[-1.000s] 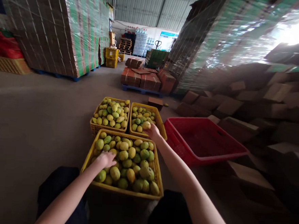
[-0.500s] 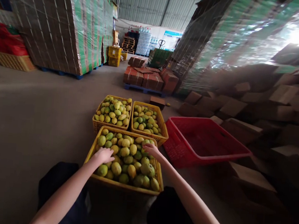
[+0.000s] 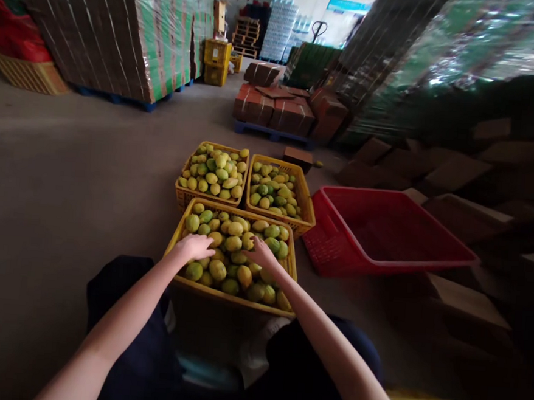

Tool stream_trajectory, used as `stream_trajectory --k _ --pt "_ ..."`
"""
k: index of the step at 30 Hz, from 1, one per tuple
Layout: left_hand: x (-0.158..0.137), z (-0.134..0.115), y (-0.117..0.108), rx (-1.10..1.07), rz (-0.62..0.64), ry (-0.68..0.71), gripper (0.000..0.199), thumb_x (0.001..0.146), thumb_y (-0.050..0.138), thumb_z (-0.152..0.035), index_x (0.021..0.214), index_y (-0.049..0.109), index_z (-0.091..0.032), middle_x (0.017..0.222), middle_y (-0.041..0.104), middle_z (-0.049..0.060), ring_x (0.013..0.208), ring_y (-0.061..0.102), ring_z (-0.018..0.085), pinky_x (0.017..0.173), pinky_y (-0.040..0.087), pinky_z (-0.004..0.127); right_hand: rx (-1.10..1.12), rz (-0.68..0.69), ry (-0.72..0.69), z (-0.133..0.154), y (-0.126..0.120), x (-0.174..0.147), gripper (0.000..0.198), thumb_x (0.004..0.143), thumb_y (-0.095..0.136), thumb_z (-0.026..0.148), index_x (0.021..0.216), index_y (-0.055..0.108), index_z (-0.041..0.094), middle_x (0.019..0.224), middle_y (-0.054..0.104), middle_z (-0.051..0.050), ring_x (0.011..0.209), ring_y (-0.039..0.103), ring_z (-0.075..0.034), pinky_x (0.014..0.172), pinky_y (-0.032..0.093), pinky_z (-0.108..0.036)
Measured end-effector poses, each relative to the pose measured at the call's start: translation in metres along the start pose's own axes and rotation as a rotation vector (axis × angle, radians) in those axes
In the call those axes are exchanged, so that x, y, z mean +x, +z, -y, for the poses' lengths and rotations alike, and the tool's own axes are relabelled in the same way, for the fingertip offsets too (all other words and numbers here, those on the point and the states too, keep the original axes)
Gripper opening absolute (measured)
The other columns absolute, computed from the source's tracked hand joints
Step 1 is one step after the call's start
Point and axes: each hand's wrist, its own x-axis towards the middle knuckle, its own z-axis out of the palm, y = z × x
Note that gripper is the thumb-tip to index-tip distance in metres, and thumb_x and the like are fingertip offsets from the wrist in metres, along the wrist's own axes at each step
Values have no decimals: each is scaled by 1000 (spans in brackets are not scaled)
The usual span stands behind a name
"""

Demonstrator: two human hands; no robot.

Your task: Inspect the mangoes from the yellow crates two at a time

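Observation:
A yellow plastic crate (image 3: 231,298) full of yellow and green lemons (image 3: 233,244) stands on the floor between my knees. Over the left side of these fruits is my left hand (image 3: 196,247), palm down, its fingers stretched out and nothing visibly in them. My right hand (image 3: 262,253) hovers at the centre right of the crate, fingers apart and pointing at a yellow lemon (image 3: 248,241). Whether its fingertips touch that fruit I cannot tell.
Two more lemon crates, a left one (image 3: 185,199) and a right one (image 3: 307,198), adjoin the far side. To the right stands a red plastic bin (image 3: 336,253), with loose cardboard boxes (image 3: 467,217) beyond. Wrapped pallet stacks (image 3: 163,40) rise behind.
My right hand has moved left and inward across the lemons. My left hand stays over the crate's left side. The view has tilted down, showing a yellow crate edge at bottom right.

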Motion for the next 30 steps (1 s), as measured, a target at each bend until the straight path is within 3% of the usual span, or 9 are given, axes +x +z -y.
stream_trajectory --k 3,9,17,21,24,26,30 --pt "-1 14 0 -9 -11 -52 51 93 45 -45 133 57 -16 134 61 16 120 60 33 99 44 43 -200 -4 34 25 26 14 35 78 73 25 109 59 15 110 62 -15 110 53 -30 92 41 -35" --pt "-20 35 -1 -6 7 -132 53 94 42 -46 136 55 -16 137 59 18 122 59 34 99 45 42 -314 -46 60 51 63 15 53 81 66 26 128 48 6 132 49 -28 121 45 -39 94 41 -44" --pt "-45 56 8 -16 54 -187 56 94 40 -43 141 50 -15 141 55 18 126 56 33 102 43 41 -341 56 -143 46 55 16 51 70 71 13 118 54 7 122 60 -25 115 50 -35 97 36 -39" --pt "-55 68 12 -16 75 -227 55 94 38 -43 139 52 -13 140 55 20 124 57 33 101 43 40 -282 80 -139 40 51 0 45 67 76 18 108 58 11 115 64 -23 115 54 -36 95 38 -38" --pt "-61 73 13 -14 75 -243 53 95 38 -42 138 52 -14 141 55 18 126 56 31 102 42 39 -227 88 -101 35 35 -12 41 66 80 30 98 60 14 101 69 -19 104 60 -37 86 44 -40" --pt "-64 72 13 -9 74 -248 52 95 39 -41 137 53 -14 140 56 18 125 57 31 101 43 39 -47 85 -61 37 15 -19 35 68 78 40 88 61 18 89 70 -14 90 63 -34 76 46 -39" --pt "-60 62 11 10 55 -234 49 94 41 -38 131 58 -11 132 61 22 119 60 33 98 46 42 974 167 3 55 -43 -34 35 70 70 52 87 64 22 89 70 -7 90 65 -30 71 52 -38"
